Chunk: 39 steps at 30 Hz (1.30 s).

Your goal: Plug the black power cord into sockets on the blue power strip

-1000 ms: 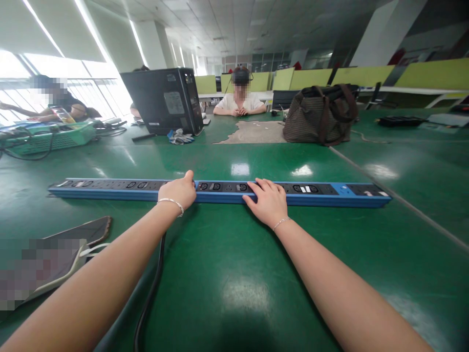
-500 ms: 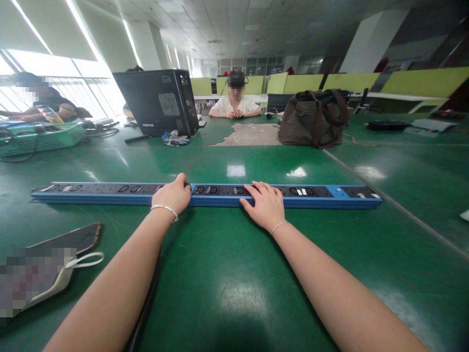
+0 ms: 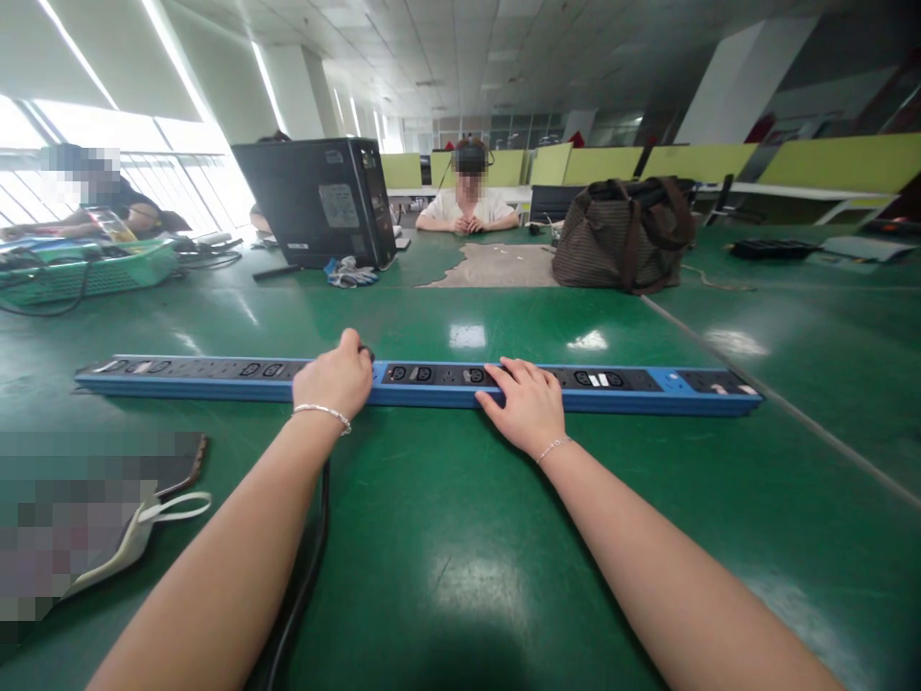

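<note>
A long blue and black power strip (image 3: 432,394) lies across the green table in front of me, its sockets facing up. My left hand (image 3: 335,374) is closed just above its middle-left part. A dark plug end (image 3: 366,353) shows past the fingers, and most of it is hidden in the hand. From below my left wrist a black cable (image 3: 317,537) runs down toward me. My right hand (image 3: 525,398) rests on the strip right of its middle, fingers spread over the sockets and thumb near the front edge.
A black computer case (image 3: 317,206) stands at the back left with a grey-blue glove (image 3: 350,273) before it. A brown bag (image 3: 619,235) sits back right. Left are a green basket (image 3: 107,274) and a phone (image 3: 191,461). One person sits opposite, another far left.
My left hand has risen slightly off the strip, and the dark plug end shows more clearly. The cable hangs further right of my forearm. My right hand stays on the strip. The view has shifted slightly.
</note>
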Available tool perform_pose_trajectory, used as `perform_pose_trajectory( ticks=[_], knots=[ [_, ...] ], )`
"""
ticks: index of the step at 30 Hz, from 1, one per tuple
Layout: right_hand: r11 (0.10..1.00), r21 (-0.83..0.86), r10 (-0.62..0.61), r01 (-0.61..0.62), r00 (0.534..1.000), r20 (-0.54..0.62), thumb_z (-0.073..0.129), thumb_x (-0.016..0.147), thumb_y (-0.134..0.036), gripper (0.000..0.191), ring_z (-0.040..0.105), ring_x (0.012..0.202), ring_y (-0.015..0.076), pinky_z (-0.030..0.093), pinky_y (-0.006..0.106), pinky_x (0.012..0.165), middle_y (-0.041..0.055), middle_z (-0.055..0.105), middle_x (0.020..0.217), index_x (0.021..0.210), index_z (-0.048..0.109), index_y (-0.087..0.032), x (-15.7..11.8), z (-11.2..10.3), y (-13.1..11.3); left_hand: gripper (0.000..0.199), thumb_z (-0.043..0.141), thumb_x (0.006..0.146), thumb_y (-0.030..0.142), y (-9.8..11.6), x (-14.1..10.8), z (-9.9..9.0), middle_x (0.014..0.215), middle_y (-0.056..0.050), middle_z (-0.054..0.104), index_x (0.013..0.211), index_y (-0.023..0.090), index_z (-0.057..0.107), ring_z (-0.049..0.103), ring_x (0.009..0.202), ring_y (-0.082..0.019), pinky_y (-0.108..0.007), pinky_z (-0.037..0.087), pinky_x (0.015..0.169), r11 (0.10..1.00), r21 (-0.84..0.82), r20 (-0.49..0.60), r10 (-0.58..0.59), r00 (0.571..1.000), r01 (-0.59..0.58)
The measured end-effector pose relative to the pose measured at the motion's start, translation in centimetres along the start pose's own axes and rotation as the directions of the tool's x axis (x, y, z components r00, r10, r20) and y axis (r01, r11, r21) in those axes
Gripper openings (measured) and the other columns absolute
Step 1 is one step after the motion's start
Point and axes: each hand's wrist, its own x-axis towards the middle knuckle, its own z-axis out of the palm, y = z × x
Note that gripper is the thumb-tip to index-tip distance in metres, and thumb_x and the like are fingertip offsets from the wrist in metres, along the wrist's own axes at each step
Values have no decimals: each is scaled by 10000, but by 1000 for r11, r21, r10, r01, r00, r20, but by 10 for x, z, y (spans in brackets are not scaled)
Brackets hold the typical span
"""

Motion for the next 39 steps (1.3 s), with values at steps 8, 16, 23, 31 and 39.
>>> perform_pose_trajectory(
  ticks=[8,16,23,31,39],
  knots=[
    [1000,-9,-1,1,1000,4,448,860,-512,435,440,1184,244,264,411,974,54,546,1296,1200,581,-277,0,0,0,298,406,840,450,-17,-12,-52,776,-17,624,1002,243,547,588,764,-205,-350,440,732,938,-320,-402,-8,916,-132],
    [1000,8,-7,7,1000,-3,469,852,-507,434,446,1180,245,261,412,977,58,553,1288,1196,586,-271,0,1,1,300,372,835,403,15,-17,-15,808,-39,672,1031,268,555,625,764,-236,-333,447,670,945,-229,-86,219,972,-233],
    [1000,23,8,-8,1000,-7,484,847,-497,429,433,1195,248,250,420,988,58,545,1301,1201,584,-277,0,1,0,341,307,896,389,48,-27,16,959,-94,691,1124,223,499,648,881,-242,-349,463,759,913,-184,34,377,925,-365],
    [999,33,8,-8,1000,-1,476,851,-498,429,428,1196,247,250,420,991,60,545,1298,1201,582,-273,-1,0,-1,320,286,896,393,68,-22,27,892,-93,696,1070,228,497,660,834,-250,-356,473,706,942,-125,30,318,948,-312],
    [999,50,9,-8,1000,-7,484,848,-500,427,427,1192,246,253,416,987,58,548,1290,1196,581,-273,-1,0,0,302,315,872,409,81,-23,22,887,-102,692,1032,226,494,662,836,-267,-369,480,698,957,-63,59,286,956,-283]
  ],
)
